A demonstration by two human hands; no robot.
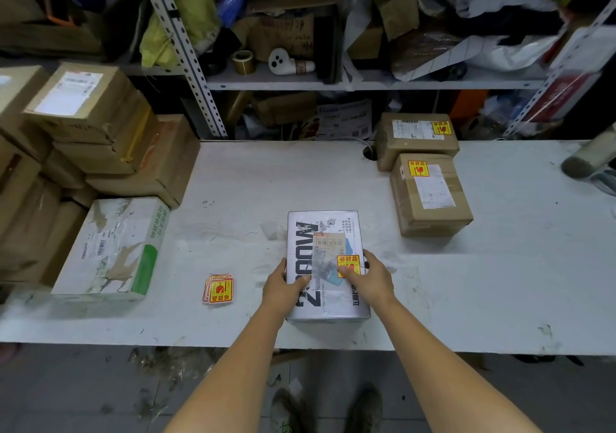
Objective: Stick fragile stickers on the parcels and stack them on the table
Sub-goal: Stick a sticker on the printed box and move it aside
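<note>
Sticker (348, 263) (reads 易碎品) on white parcel (321, 229).

White table (266, 179), parcels (430, 195), stickers (219, 289)

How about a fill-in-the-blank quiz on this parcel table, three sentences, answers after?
1. The left hand and right hand hold the white parcel; its fragile sticker lies under the ____ thumb.
2. The spare sticker stack lies on the table on the ____ side of the white parcel.
3. At the table's far right, ____ brown parcels already carry fragile stickers.
Answers: right; left; two.
</note>
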